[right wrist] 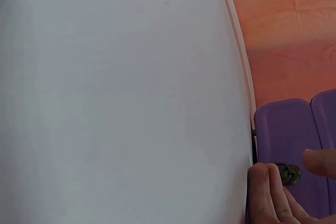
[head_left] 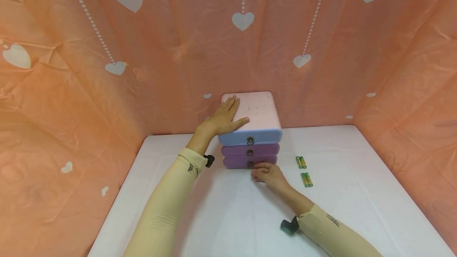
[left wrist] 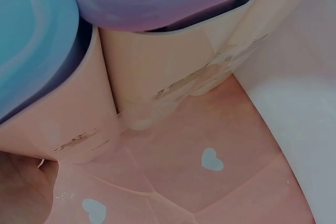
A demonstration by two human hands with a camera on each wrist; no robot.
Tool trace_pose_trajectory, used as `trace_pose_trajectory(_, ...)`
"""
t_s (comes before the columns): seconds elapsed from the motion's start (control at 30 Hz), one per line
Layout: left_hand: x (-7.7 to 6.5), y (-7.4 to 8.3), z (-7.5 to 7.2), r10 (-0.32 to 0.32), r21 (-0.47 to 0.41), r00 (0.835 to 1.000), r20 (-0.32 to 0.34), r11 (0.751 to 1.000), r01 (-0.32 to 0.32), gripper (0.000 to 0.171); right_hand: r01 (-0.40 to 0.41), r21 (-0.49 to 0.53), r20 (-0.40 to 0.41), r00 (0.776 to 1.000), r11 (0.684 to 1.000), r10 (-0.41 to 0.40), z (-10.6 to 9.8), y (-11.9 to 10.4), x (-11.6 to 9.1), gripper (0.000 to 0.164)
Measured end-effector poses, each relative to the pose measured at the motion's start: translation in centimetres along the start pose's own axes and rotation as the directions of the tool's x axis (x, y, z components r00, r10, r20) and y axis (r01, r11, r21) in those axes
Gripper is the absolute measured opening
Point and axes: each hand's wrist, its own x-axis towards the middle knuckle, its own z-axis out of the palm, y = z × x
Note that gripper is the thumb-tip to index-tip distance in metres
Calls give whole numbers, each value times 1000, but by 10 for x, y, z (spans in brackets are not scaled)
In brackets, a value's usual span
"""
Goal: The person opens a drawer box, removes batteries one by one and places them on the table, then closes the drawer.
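A small drawer cabinet (head_left: 258,108) with a pale pink top stands at the back of the table. Its top drawer (head_left: 233,138) is blue, and the middle drawer (head_left: 233,151) and bottom drawer (head_left: 233,162) are purple; each has a dark ring pull. My left hand (head_left: 222,119) rests on the cabinet's top with fingers spread. Down at the bottom drawer, my right hand (head_left: 270,175) has its fingertips right at the ring pull (right wrist: 290,174). In the right wrist view the thumb (right wrist: 321,162) stands apart on the other side of that ring.
Right of the cabinet lie a rear group of green-and-gold batteries (head_left: 301,162) and a nearer one (head_left: 306,179). Orange cloth (head_left: 185,62) with white hearts hangs close behind the cabinet and along both sides of the white table (head_left: 228,217).
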Motion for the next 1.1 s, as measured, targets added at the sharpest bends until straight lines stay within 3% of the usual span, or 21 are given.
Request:
trace_pose_trajectory(0.27,0,1,1,-2,10,1000,-5,1000,2,96,3,4,17,1000,1000,-3,0,2,3,34)
trace_pose_trajectory(0.83,0,1,1,-2,17,1000,-7,1000,2,98,-38,152,60,998,988,29,3,6,9,23)
trace_pose_trajectory(1.1,-1,2,1,-2,12,1000,-20,1000,3,97,-30,163,33,999,986,24,5,7,14,30)
